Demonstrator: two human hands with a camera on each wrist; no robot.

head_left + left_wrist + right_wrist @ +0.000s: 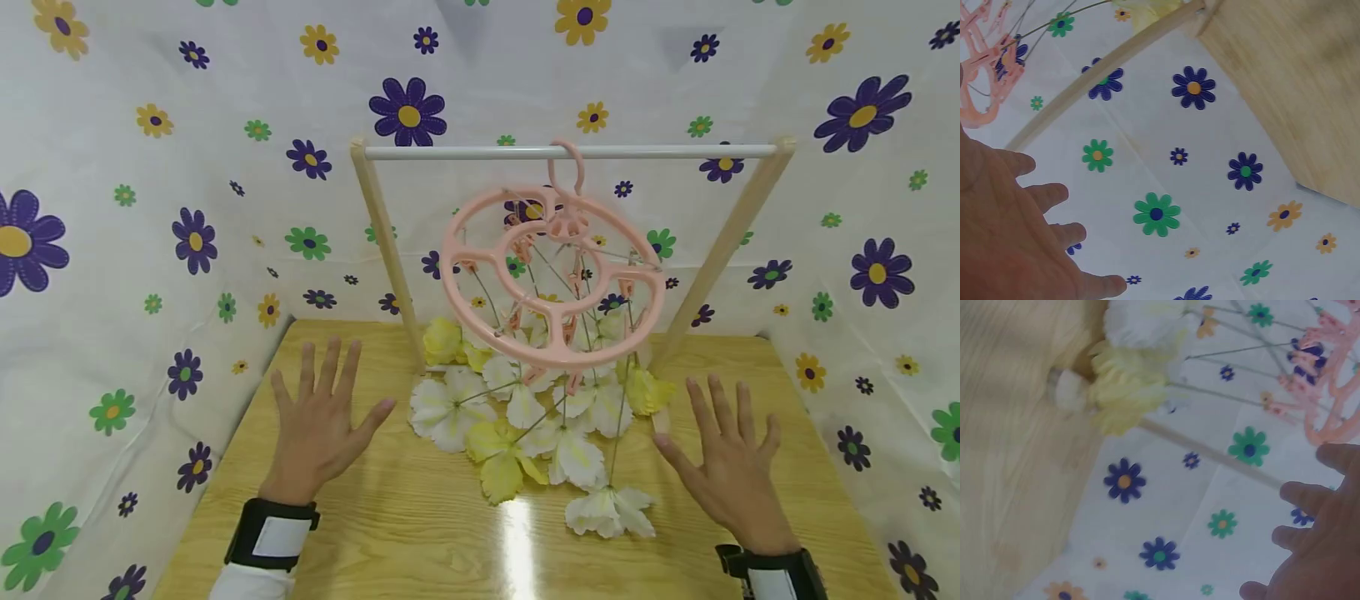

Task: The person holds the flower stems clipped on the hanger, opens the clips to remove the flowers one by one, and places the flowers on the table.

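Observation:
A pink round clip hanger (555, 358) hangs by its hook from a white rod (465, 153). From its pink clothespins (627, 287) artificial flowers dangle stem-up, their white flower heads (450, 408) and yellow flower heads (498, 467) bunched at the tabletop. To the left of the bunch, my left hand (318, 429) is spread with straight fingers and holds nothing. On the other side my right hand (731, 467) is likewise spread and bare, its thumb nearest a yellow flower head (648, 390). Both wrist views show the fingers apart from the hanger.
Wooden posts, the left post (386, 250) and the right post (723, 242), carry the rod above the wooden table (420, 533). White cloth with printed flowers (217, 167) encloses the back and sides. A black band (272, 533) circles the left wrist.

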